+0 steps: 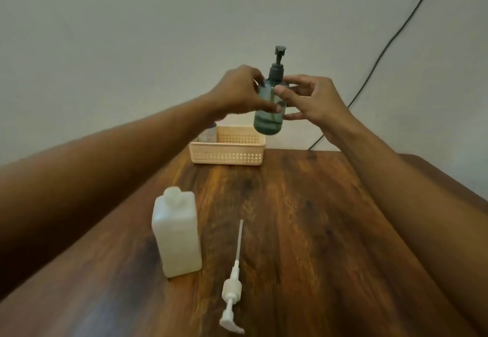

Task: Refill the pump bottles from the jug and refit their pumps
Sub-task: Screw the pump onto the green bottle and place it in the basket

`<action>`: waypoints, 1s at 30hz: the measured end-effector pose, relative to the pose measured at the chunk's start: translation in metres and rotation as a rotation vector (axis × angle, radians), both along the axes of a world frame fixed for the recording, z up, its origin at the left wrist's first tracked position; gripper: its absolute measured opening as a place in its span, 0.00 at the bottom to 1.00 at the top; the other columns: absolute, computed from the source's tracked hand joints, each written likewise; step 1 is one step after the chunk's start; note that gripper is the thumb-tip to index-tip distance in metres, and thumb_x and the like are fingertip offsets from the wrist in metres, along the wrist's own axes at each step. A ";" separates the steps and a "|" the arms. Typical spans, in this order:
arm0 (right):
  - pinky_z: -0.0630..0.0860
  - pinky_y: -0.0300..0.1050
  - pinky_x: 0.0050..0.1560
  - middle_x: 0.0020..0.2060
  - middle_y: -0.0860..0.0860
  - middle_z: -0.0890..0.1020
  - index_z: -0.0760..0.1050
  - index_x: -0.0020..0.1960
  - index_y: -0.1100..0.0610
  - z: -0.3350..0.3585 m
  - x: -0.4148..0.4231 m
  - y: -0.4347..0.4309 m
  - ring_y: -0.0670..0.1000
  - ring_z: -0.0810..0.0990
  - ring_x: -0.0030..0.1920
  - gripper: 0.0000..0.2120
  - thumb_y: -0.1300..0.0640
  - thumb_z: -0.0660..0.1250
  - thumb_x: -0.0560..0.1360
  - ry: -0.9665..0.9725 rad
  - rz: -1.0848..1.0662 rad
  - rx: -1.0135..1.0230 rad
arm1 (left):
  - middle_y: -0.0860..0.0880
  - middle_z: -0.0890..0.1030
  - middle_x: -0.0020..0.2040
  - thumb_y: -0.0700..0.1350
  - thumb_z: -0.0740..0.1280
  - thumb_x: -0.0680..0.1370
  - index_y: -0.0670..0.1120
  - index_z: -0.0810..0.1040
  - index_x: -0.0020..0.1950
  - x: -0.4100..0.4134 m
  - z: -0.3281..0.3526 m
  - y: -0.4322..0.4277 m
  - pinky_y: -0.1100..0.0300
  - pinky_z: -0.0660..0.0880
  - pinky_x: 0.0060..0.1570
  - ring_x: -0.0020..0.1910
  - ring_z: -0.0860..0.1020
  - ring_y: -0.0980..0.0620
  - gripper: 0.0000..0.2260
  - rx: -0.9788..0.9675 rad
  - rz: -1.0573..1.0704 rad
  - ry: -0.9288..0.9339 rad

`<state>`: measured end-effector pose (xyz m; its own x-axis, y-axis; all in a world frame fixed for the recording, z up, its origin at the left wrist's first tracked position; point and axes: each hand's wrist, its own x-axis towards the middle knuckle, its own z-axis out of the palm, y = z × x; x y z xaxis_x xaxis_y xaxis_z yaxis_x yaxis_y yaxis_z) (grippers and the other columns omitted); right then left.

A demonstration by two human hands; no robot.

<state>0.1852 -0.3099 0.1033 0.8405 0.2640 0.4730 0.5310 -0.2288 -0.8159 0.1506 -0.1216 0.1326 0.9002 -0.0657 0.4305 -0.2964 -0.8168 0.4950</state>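
I hold a dark teal pump bottle [268,122] in the air above the beige basket [227,155], its dark pump [277,64] fitted on top. My left hand [241,89] grips the bottle's body from the left, thumb across its front. My right hand [310,97] pinches the bottle's shoulder from the right. A little liquid lies in its bottom. On the table stands a white square jug [176,233] with no cap. A white pump [233,281] with its long tube lies flat to the right of the jug.
The wooden table [317,231] runs from the basket at its far edge toward me. Another pale bottle [210,133] stands in the basket's left end, partly hidden by my left wrist. A black cable [383,54] hangs down the wall at the right.
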 end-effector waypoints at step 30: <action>0.79 0.49 0.67 0.64 0.54 0.86 0.81 0.70 0.58 -0.139 0.267 0.090 0.54 0.84 0.63 0.22 0.55 0.78 0.77 0.025 -0.120 -0.364 | 0.43 0.79 0.72 0.37 0.70 0.81 0.46 0.73 0.78 0.253 -0.153 0.087 0.45 0.75 0.71 0.71 0.78 0.43 0.25 -0.190 -0.069 0.409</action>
